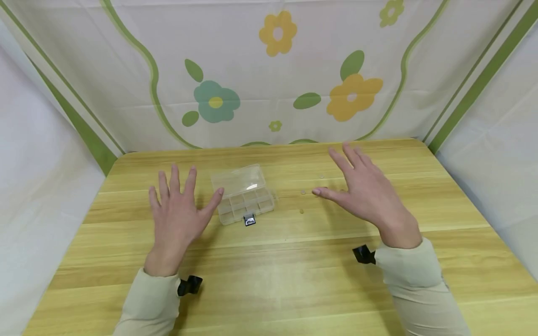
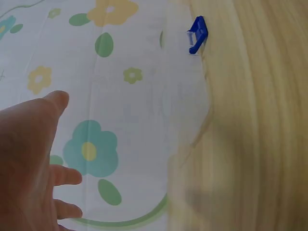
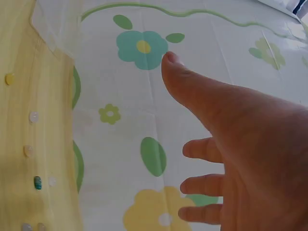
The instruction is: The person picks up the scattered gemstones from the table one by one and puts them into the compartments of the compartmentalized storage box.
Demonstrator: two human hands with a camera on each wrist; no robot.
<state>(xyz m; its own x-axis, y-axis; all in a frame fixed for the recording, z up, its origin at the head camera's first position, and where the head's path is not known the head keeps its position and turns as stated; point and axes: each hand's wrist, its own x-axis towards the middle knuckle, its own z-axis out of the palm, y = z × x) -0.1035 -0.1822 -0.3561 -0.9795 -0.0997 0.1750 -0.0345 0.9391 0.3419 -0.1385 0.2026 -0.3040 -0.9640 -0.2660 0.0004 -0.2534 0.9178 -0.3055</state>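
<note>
While left grip [image 1: 178, 218] spreads near clear box [image 1: 244, 193], right grip [image 1: 366, 192] near beads [image 3: 38, 183], both wide, empty

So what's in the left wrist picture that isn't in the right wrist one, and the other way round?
Only the left wrist view shows the left grip and the blue clip. Only the right wrist view shows the right grip, a yellow piece, a teal piece and other small pieces. Both show the wooden table, the flowered cloth and part of the clear plastic box.

Compartments [image 1: 238, 214] open above, lid [image 1: 236, 181] behind
</note>
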